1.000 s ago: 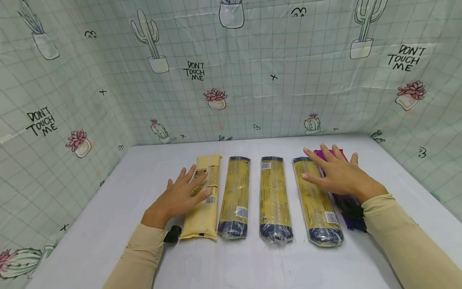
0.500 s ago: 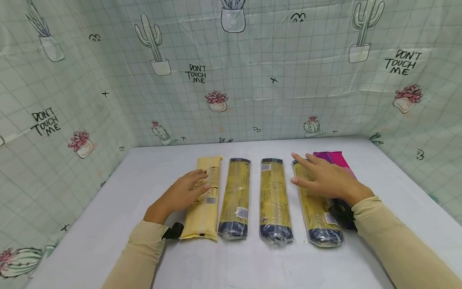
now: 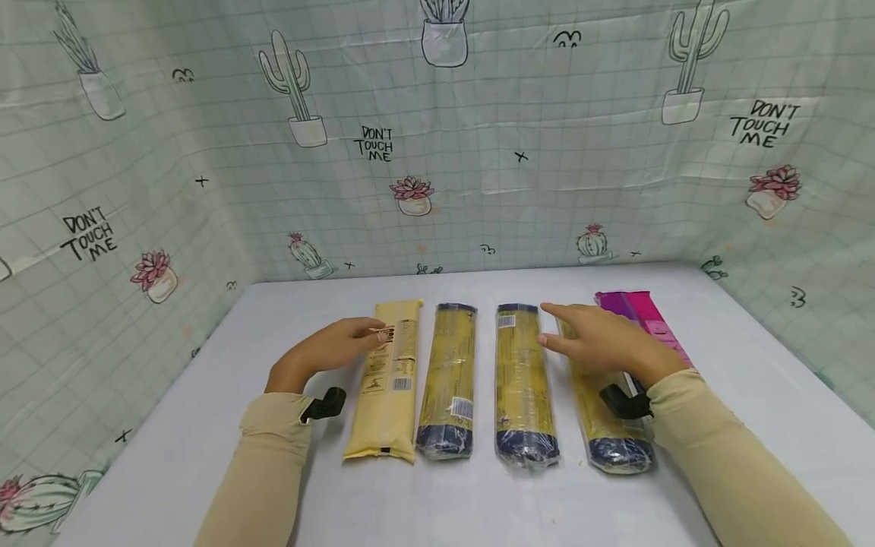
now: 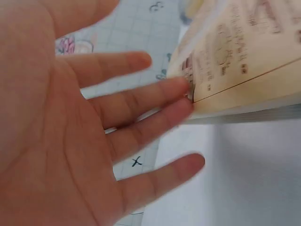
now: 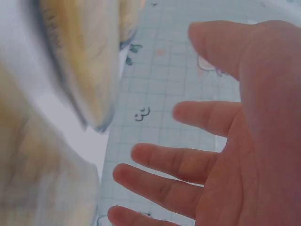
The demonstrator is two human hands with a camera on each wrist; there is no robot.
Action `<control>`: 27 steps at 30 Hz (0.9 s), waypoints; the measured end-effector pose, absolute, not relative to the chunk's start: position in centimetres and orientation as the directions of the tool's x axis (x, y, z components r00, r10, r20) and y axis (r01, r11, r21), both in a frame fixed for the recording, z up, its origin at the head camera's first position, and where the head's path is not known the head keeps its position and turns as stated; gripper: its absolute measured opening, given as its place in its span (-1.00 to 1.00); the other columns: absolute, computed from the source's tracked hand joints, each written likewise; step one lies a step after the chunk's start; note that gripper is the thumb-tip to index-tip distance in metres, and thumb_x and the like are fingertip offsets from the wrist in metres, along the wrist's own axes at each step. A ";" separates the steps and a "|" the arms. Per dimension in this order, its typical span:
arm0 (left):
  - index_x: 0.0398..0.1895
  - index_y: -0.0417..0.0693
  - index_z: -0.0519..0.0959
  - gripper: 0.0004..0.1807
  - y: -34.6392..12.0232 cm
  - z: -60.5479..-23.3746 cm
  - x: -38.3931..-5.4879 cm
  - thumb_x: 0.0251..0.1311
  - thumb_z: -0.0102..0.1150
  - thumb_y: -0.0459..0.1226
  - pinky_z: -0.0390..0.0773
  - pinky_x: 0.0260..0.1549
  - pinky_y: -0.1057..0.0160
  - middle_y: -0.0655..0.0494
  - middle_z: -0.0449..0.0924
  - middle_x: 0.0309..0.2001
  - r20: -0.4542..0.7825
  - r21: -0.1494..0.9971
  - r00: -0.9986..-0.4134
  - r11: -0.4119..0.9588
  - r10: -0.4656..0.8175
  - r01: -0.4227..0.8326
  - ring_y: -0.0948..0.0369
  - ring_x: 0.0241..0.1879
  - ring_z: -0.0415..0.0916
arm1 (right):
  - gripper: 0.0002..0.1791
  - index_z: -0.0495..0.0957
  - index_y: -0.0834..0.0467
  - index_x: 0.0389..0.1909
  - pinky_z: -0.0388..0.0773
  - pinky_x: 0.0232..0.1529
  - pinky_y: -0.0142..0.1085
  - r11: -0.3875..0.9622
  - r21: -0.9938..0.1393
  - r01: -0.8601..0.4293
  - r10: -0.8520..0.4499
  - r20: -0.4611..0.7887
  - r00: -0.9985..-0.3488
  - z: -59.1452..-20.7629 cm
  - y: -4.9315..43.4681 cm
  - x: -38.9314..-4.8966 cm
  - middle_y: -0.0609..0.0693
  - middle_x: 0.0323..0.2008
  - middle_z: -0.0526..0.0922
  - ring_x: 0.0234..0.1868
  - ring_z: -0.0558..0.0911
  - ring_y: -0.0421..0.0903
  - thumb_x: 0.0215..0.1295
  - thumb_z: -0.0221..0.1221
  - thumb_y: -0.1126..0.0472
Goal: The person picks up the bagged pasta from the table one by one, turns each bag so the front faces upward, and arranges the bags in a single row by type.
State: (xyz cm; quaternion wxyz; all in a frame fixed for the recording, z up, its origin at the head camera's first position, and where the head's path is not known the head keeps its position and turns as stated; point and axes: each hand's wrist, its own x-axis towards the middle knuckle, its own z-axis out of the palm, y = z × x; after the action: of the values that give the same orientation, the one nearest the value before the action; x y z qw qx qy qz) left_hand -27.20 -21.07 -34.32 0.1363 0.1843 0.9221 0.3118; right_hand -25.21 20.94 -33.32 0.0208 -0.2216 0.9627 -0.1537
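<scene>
Five-finger spread relaxed, my left hand is over the left edge of a pale yellow flat packet with brown print and a barcode; its fingertips overlap the packet in the left wrist view. My right hand hovers above a long yellow packet with navy ends, hiding much of its upper half. Its fingers point left, thumb apart, toward a similar yellow packet. In the right wrist view the palm faces the packets with nothing in it.
Another navy-ended yellow packet lies beside the pale one. A purple and pink packet lies at the far right, partly behind the right hand. A cactus-print cloth rises behind the white table.
Both hands have turned from palms down to palms facing inward, with fingers less spread. The right hand has shifted left, uncovering more of the purple and pink packet. The packets keep their places.
</scene>
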 end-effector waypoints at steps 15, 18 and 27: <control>0.35 -0.23 0.44 -0.48 -20.9 -35.7 -28.7 0.52 -0.02 -0.06 0.43 0.12 -0.17 -0.20 0.49 0.17 -0.099 0.540 -0.914 0.793 0.393 0.283 -0.15 0.20 0.41 | -0.35 0.29 0.19 0.48 0.46 0.17 0.17 0.810 -0.367 -0.457 -0.491 0.003 -0.871 -32.3 17.8 -25.5 0.26 0.28 0.50 0.21 0.54 0.22 0.54 0.03 -0.10; 0.37 -0.25 0.42 -0.45 -20.9 -36.0 -28.9 0.51 -0.01 -0.05 0.47 0.07 -0.15 -0.25 0.49 0.17 -0.111 0.556 -0.916 0.788 0.385 0.264 -0.13 0.16 0.44 | -0.35 0.30 0.16 0.48 0.47 0.17 0.14 0.799 -0.396 -0.453 -0.494 -0.001 -0.869 -32.5 16.9 -25.6 0.22 0.26 0.52 0.21 0.55 0.18 0.53 0.04 -0.10; 0.50 -0.16 0.24 -0.30 -21.6 -37.0 -29.6 0.45 0.07 0.01 0.53 -0.04 0.03 -0.25 0.45 0.24 -0.208 0.701 -0.927 0.708 0.312 0.081 0.06 -0.06 0.56 | -0.35 0.29 0.13 0.49 0.48 0.18 0.07 0.761 -0.421 -0.493 -0.557 -0.035 -0.830 -32.6 13.2 -25.6 0.19 0.23 0.55 0.19 0.56 0.12 0.52 0.06 -0.11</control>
State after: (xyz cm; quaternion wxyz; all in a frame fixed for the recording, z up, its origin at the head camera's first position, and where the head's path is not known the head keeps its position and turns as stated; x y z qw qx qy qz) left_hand -29.63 -21.58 -37.00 0.1574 0.1078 0.9107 0.3665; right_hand -25.61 13.22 -32.63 0.0792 -0.2806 0.9351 -0.2016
